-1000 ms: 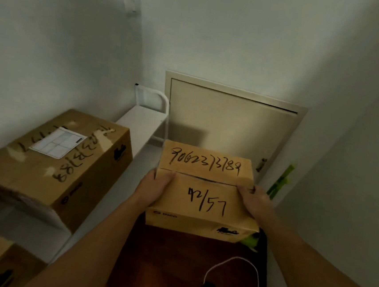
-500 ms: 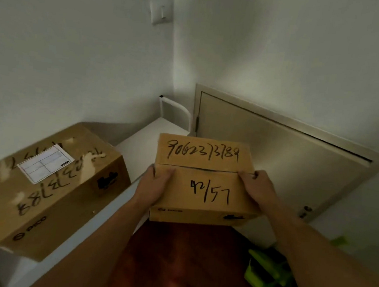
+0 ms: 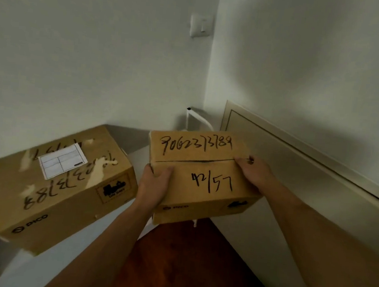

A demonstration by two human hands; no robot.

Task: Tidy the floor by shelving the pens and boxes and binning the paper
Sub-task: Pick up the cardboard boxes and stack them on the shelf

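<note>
Now | my left hand point(image 3: 154, 186) and right hand point(image 3: 254, 172) clamp PICO carton point(image 3: 201, 179) marked "9062373789", "42/57" | labelled PICO carton point(image 3: 62, 182) shelved beside

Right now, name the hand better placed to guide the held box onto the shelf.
Probably left. The left hand grips the held box on the side facing the white shelf; the right hand holds the far side.

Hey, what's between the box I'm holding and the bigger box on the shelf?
Only a bare strip of white shelf, with the left hand at its near end, in the head view.
</note>
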